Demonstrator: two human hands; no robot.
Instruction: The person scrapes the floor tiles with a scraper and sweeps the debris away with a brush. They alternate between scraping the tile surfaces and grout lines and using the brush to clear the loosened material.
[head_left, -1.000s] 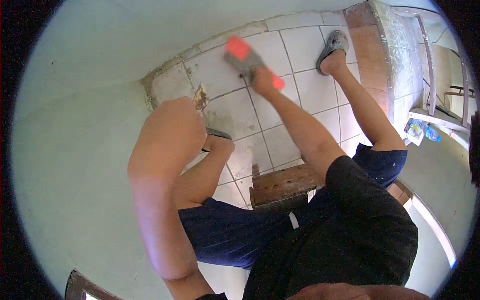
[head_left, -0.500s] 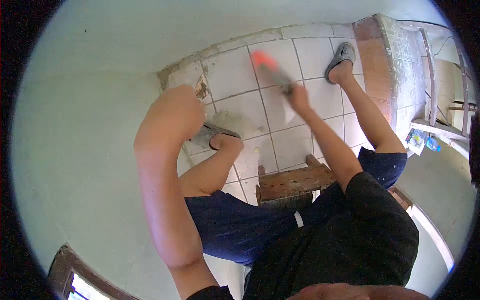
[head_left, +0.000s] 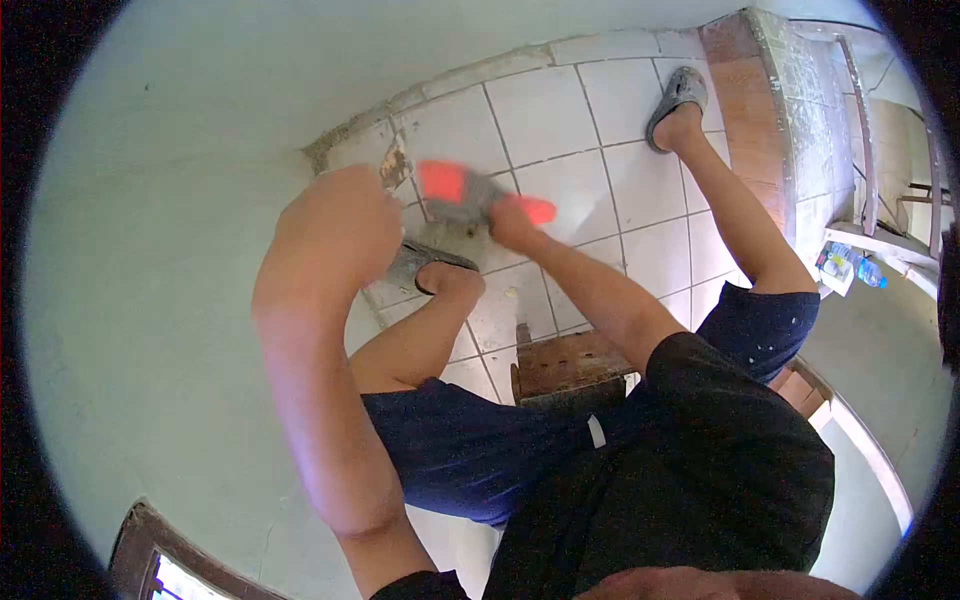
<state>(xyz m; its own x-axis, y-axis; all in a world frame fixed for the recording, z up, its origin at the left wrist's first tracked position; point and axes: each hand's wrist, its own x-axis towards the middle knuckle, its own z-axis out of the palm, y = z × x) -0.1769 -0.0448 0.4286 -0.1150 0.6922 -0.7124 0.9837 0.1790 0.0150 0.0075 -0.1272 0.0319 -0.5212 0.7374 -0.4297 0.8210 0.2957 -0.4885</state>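
Note:
My left hand (head_left: 338,228) is closed in a fist near the left wall, seen from the back. Its fingers are turned away, so whatever they hold is hidden. Just beyond the knuckles shows a brown-stained, pale flat patch (head_left: 397,165); I cannot tell whether it is a blade in the hand or part of the floor. My right hand (head_left: 514,224) is wrapped around a red-and-grey hand tool (head_left: 441,181), blurred by motion. One red end points toward my left hand, and another red end sticks out behind the right hand. The tool is above the tiled floor (head_left: 560,195).
A low wooden stool (head_left: 565,365) stands between my legs. My feet, in grey clogs (head_left: 680,100), are on the tiles. A pale wall (head_left: 160,300) rises close on the left. At right are a tiled block (head_left: 745,130), a wooden frame (head_left: 860,140) and a plastic bottle (head_left: 868,271).
My right hand has swung left with the red-and-grey tool, from above the middle tiles to close beside my left hand. My left hand has stayed nearly in place; the view has shifted slightly.

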